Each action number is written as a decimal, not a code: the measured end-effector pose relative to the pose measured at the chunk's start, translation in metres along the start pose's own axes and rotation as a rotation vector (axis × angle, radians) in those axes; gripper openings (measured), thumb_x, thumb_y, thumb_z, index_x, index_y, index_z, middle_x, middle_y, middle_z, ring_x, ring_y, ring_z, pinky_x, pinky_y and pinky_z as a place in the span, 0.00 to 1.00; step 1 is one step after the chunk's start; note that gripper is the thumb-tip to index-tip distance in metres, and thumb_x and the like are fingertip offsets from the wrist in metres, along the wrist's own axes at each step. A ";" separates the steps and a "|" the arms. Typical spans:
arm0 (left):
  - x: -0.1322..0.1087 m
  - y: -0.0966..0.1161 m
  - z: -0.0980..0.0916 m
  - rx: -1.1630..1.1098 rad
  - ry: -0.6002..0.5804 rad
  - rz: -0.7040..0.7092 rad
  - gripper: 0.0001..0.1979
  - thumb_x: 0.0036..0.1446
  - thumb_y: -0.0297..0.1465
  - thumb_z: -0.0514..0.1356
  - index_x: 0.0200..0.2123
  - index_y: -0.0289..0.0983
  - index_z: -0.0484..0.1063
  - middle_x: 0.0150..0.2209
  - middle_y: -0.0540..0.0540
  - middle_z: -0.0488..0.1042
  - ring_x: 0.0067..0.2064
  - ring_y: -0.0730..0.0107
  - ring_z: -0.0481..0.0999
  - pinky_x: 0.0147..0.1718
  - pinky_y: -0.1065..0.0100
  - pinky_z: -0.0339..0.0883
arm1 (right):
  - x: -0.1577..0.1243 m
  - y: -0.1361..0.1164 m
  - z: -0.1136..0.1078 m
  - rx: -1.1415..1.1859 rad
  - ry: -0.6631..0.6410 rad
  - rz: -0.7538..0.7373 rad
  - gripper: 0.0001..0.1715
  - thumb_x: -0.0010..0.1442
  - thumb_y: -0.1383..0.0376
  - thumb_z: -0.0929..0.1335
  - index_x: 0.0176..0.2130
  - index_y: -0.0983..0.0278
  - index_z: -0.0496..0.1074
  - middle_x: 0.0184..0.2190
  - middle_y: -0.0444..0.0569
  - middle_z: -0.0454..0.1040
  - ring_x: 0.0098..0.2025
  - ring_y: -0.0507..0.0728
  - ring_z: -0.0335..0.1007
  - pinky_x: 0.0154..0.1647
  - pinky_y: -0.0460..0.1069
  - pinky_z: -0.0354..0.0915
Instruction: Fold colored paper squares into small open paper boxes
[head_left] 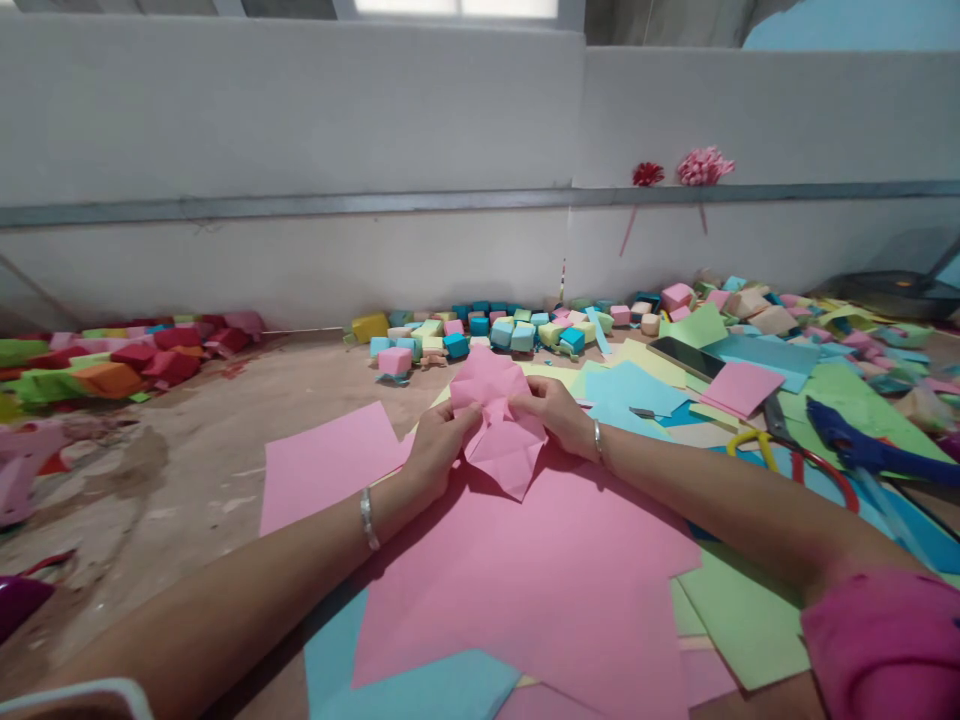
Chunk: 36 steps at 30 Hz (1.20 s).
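Left hand (pixel 437 448) and right hand (pixel 559 414) pinch folded paper (pixel 505 440) between fingers (pixel 526 404) above large sheet (pixel 517 570), presumably from opposite sides for steadiness.

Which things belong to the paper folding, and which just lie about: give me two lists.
Belong to it:
Folded pink paper, held by the left hand and right hand
Large pink sheet beneath, probably

Apparently just lying about:
Scissors
Dark phone
Blue tool
Red flower at the wall rail
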<state>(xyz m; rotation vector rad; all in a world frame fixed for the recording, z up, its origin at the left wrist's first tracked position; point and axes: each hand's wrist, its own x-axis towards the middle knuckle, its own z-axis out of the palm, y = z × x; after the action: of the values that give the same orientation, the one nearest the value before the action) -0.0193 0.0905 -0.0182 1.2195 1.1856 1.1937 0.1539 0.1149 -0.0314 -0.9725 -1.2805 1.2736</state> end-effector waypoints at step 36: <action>0.000 -0.003 -0.001 0.080 -0.057 0.097 0.04 0.44 0.30 0.62 0.23 0.35 0.74 0.21 0.53 0.67 0.23 0.75 0.61 0.22 0.72 0.54 | 0.000 0.009 -0.004 -0.458 0.069 -0.381 0.04 0.51 0.64 0.69 0.30 0.62 0.73 0.30 0.46 0.78 0.31 0.54 0.71 0.35 0.49 0.65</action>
<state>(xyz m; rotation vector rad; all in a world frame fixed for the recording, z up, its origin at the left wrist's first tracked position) -0.0198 0.0909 -0.0210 1.3754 1.1529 1.1843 0.1568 0.1167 -0.0405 -1.0114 -1.6481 0.6610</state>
